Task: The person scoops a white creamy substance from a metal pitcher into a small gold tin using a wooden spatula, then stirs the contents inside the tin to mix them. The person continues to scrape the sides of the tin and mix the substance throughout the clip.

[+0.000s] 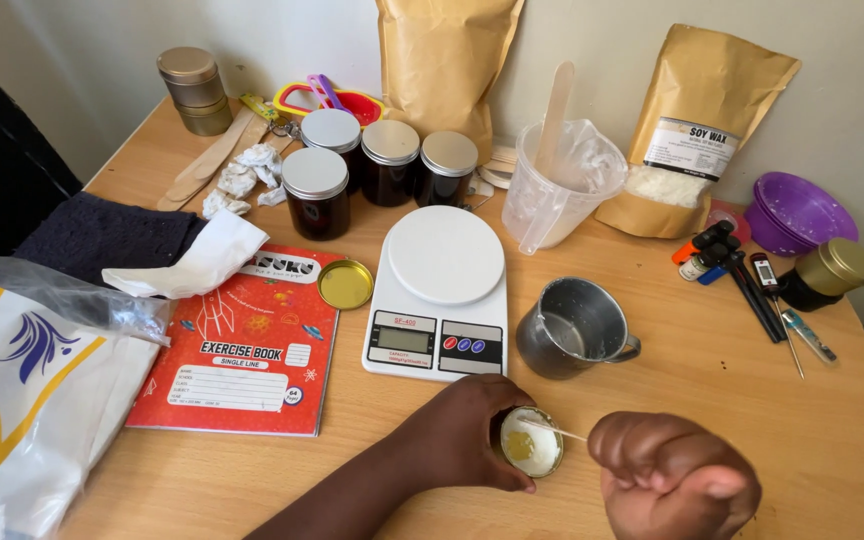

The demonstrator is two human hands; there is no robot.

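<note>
A small round tin [531, 443] with pale wax inside rests on the wooden table [712, 400] near its front edge. My left hand [467, 430] is wrapped around the tin's left side. My right hand [674, 483] is closed just to the right of the tin, pinching a thin white wick stick [554, 430] whose other end lies over the wax. A gold lid [345, 284] sits on a red exercise book [242, 345] to the left.
A white kitchen scale [439, 295] and a metal mug [574, 328] stand just behind the tin. Several dark lidded jars [389, 162], a plastic jug [562, 185], brown wax bags [697, 130], a purple bowl [800, 212], thermometers and a lighter [752, 280] fill the back.
</note>
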